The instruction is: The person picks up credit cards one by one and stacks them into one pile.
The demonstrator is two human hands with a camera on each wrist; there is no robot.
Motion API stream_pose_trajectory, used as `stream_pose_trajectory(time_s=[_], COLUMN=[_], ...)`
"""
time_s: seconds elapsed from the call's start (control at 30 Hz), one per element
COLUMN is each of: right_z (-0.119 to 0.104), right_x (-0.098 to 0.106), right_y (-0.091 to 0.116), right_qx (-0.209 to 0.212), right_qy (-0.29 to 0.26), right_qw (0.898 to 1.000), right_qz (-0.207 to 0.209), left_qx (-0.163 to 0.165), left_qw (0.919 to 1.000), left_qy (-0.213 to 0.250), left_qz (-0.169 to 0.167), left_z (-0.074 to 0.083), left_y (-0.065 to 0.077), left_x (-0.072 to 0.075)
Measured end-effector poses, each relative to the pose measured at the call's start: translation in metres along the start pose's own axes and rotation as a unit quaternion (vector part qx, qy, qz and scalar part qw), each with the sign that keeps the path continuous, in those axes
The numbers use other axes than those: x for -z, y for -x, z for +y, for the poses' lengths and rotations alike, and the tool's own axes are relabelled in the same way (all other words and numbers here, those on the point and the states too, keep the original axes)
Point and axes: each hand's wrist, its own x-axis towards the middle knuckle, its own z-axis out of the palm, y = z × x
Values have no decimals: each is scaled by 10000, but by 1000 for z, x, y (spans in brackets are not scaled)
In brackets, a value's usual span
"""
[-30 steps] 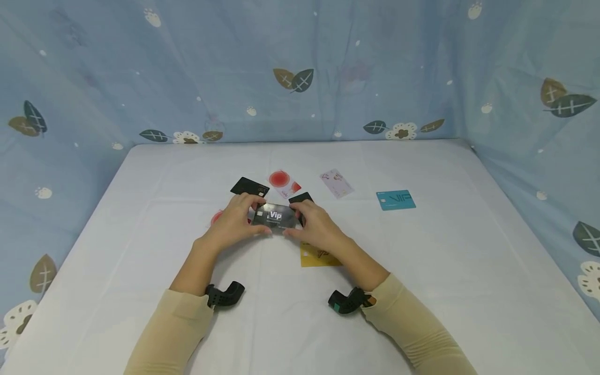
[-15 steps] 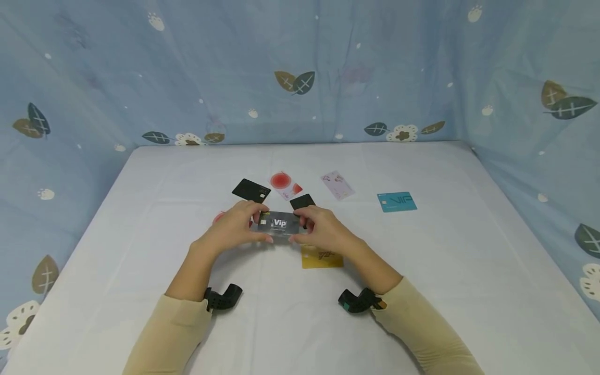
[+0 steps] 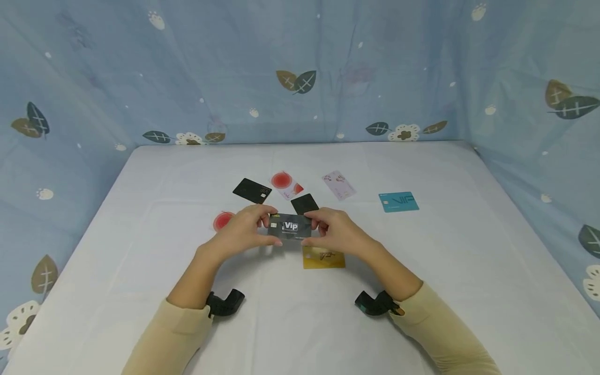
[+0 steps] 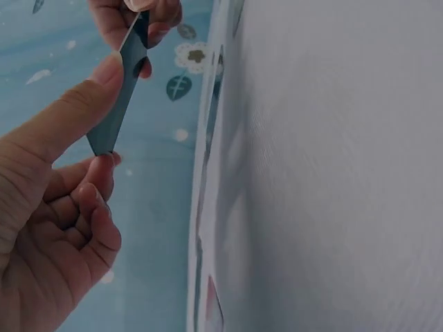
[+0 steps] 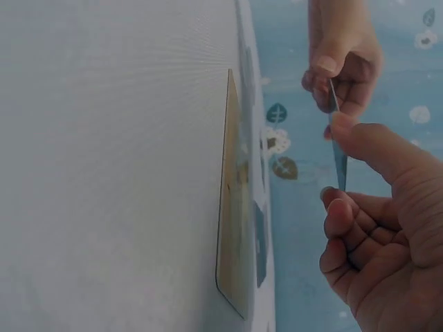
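A dark grey card [image 3: 289,227] printed "Vip" is held up above the table between both hands. At its left end the left hand [image 3: 241,232] pinches it between thumb and fingers. The right hand [image 3: 339,232] pinches the opposite end the same way. Both wrist views show the card [image 4: 119,111] nearly edge-on, gripped at its edges. Just in front of it on the table lies a gold card [image 3: 324,259], partly behind the held card. Close behind is a black card [image 3: 304,203], its lower part covered by the right hand and the grey card.
On the white tablecloth [image 3: 154,260] more cards lie flat: a black card [image 3: 252,190], a white card with red circles [image 3: 286,184], a pale pink card [image 3: 338,185], a blue VIP card [image 3: 398,201] and a red-circled card [image 3: 222,221] partly under the left hand. Blue curtains enclose the table.
Both hands have carried the grey card to the right and slightly toward the person, keeping hold of both ends. The red-circled card at left is more exposed. Cards on the table stay put.
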Motion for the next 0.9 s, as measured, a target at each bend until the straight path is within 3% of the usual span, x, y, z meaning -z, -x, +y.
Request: stream_pose_trajectory(time_s=[0.37, 0.6, 0.9], right_z=[0, 2, 9], right_x=[11, 13, 16], right_y=[22, 27, 37], right_qx=[68, -28, -203], right_qy=[50, 135, 181], right_qw=[10000, 9998, 9992], right_qz=[3, -117, -298], left_qx=[-136, -163, -501], left_qw=[9996, 9983, 9969], left_qy=[51, 220, 194], left_qz=[-254, -510, -570], left_z=[18, 19, 20], left_y=[1, 4, 2], left_x=[-11, -13, -25])
